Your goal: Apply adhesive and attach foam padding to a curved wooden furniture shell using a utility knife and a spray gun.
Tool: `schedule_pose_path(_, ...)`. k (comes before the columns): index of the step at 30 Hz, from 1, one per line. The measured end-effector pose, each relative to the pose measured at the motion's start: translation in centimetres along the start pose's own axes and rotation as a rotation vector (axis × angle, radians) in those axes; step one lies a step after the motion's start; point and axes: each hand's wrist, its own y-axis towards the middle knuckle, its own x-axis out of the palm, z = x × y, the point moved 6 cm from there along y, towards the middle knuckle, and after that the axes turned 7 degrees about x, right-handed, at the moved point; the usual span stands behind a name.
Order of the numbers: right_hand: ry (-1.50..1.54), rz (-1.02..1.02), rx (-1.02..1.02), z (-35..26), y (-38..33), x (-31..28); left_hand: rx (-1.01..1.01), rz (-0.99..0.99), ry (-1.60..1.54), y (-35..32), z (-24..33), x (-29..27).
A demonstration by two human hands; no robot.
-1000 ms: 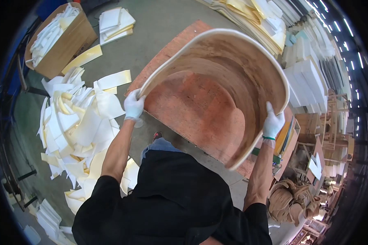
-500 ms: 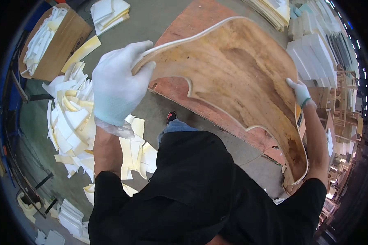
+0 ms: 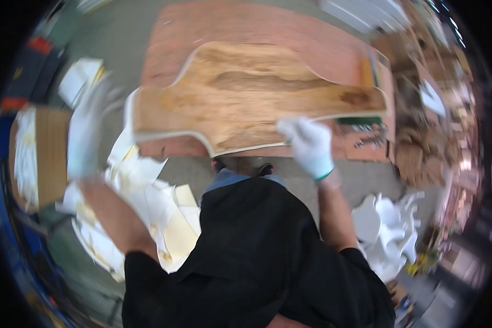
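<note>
A curved wooden panel point(image 3: 246, 104) with white edging lies flat on the reddish board table point(image 3: 172, 30) in front of me. White gloves cover both hands. My left hand point(image 3: 88, 128), smeared by motion, is off the panel to its left, fingers apart and holding nothing that I can see. My right hand point(image 3: 310, 145) is over the panel's near edge, its fingers curled closed. Whether it touches the panel, or has something small in it, I cannot make out.
Small metal pieces point(image 3: 373, 138) lie beside a green item point(image 3: 359, 121) at the table's right. White and yellowish foam offcuts point(image 3: 150, 205) heap at left, near a cardboard box point(image 3: 53, 156) of white scraps. More white offcuts point(image 3: 385, 227) lie at lower right.
The wooden panel, held tilted up in both hands before, now lies flat on the table. My left hand has let go and moved left; my right hand has moved to the panel's near edge.
</note>
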Motion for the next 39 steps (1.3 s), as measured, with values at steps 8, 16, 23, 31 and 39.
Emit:
schedule_pose_path(8, 0.177, 0.650, 1.028, 17.6, -25.0, -9.3, 0.177, -0.233, -0.486, -7.2, -2.2, 2.5)
schedule_pose_path(16, 0.068, 0.733, 0.875, 26.5, -20.1, -16.5, 0.084, -0.010, -0.167, -7.9, -0.7, 4.9)
schedule_pose_path(23, 0.145, 0.656, 0.630, 32.2, -13.9, -18.9, 0.071, 0.157, -0.071, -8.8, 0.0, 4.1)
schedule_pose_path(31, 0.399, 0.536, 0.454, 35.9, -9.8, -21.0, 0.026, 0.190, -0.292, -6.9, -1.2, 3.8)
schedule_pose_path(39, 0.418, 0.601, 0.472, 41.6, -9.4, -20.3, 0.075, 0.179, -0.071, -8.3, 3.0, 7.7)
